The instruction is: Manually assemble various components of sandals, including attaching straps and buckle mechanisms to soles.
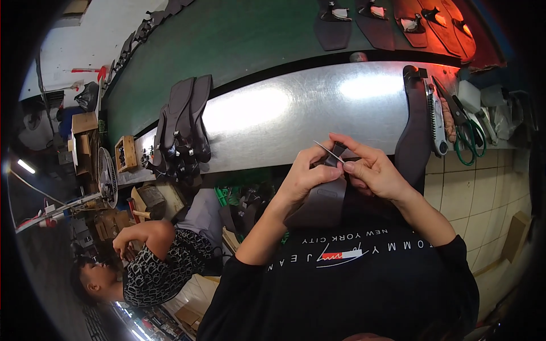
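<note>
A dark grey-brown, flat, leather-like strap (325, 200) is held up at the near edge of the smooth silver metal table (310, 96), in front of the person's black short-sleeved shirt (341, 290). Its surface is matt and even, with a small elongated oval mark pressed into the broad part, and it narrows toward a slim, darker upper end between the fingers. The long axis runs slantwise: the narrow end points away from the person, toward the table and slightly to the right, while the broad end drops toward the shirt, on the near side of the table. A thin, pale, straight metal-looking rod (326, 150) crosses the narrow end, its free tip pointing left and toward the far side of the table. The person's left hand (307, 175) is closed in a pinch, thumb laid along the strap and fingers curled behind it. The right hand (373, 172) is partly curled, thumb and bent fingers pinching the near end of the rod, while its index finger reaches over to the strap's narrow tip; the fingertips of both hands nearly meet. At the table's right end lie a long dark curved strap piece (415, 116), a grey-and-white utility knife (437, 122) and a pair of green-handled scissors (467, 136). At the table's left end, a pile of dark shaped pieces (181, 116) overhangs the near edge.
</note>
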Available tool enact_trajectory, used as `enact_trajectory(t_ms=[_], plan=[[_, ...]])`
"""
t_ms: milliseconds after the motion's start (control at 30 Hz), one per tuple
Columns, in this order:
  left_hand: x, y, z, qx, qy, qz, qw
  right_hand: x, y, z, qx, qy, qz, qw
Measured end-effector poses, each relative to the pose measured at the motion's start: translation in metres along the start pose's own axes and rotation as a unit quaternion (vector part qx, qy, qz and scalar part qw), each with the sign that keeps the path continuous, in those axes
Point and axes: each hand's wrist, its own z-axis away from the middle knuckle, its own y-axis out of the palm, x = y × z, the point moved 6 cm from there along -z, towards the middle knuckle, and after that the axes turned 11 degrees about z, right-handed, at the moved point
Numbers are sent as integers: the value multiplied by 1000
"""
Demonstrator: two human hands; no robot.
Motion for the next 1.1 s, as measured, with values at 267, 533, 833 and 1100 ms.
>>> enact_trajectory(t_ms=[267,533,833,1100], plan=[[2,13,15,-43,8,-57,997,-10,2,2,-66,-81,23,994],[6,18,17,-64,61,-40,995,-8,3,4,-76,-77,19,994],[25,18,13,-46,78,-56,994,-13,-7,2,-101,-68,24,992],[36,-1,9,-27,-16,103,994,-4,2,17,-11,15,-5,1000]])
